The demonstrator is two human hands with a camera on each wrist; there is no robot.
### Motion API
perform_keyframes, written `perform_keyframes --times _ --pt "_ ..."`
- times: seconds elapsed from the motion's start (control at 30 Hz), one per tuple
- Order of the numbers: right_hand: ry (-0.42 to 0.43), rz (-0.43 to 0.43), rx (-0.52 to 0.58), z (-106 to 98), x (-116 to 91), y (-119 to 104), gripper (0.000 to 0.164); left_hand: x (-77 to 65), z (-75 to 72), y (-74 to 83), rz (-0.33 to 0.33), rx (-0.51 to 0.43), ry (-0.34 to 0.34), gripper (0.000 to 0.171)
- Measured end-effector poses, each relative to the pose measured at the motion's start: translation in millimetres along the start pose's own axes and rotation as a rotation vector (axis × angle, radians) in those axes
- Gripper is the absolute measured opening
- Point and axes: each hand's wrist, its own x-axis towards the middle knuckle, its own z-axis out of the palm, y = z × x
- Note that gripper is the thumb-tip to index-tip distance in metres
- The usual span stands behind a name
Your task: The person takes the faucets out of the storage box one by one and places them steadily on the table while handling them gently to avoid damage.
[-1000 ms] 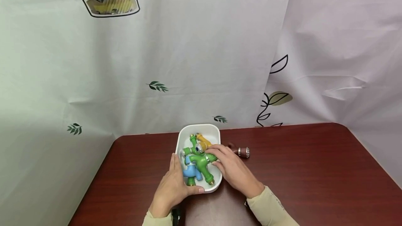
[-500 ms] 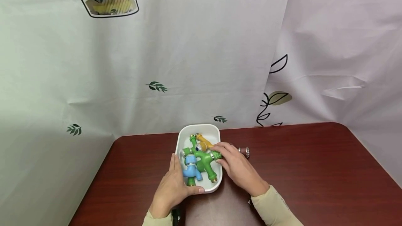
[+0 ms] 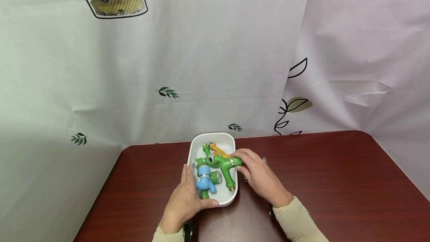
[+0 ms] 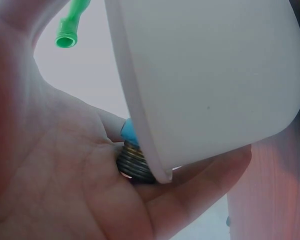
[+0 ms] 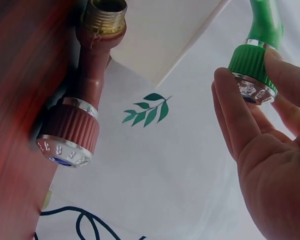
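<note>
My right hand (image 3: 262,176) pinches a green plastic faucet (image 3: 226,167) by its ribbed knob, over the right side of a white bin (image 3: 234,197). In the right wrist view, thumb and fingers hold that green knob (image 5: 249,70) with its silver cap. My left hand (image 3: 184,201) rests against the bin's near left corner, fingers straight along the left wall and thumb on the near rim. Inside the bin lie a blue faucet (image 3: 204,183), a yellow faucet (image 3: 218,149), partly covered, and more green faucet parts (image 3: 200,162).
A brown-red faucet (image 5: 82,95) with a ribbed knob lies on the dark red table (image 3: 322,182), right of the bin. In the head view my right hand mostly hides it. A white printed cloth (image 3: 218,66) hangs behind the table.
My right hand has moved right and slightly away from me, lifting the green faucet with it. A green knob beneath it has come into view. My left hand has stayed on the bin.
</note>
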Motion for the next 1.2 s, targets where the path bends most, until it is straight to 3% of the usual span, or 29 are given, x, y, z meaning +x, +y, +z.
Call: perform_keyframes --times 0.5,1.2 --pt "0.09 0.004 -0.006 -6 -1 7 0.037 0.8 -0.5 0.9 -0.013 -0.002 -0.004 0.143" --pt "0.107 0.07 -0.06 -26 -4 18 0.039 0.7 -0.4 1.4 -0.036 -0.005 -0.015 0.143"
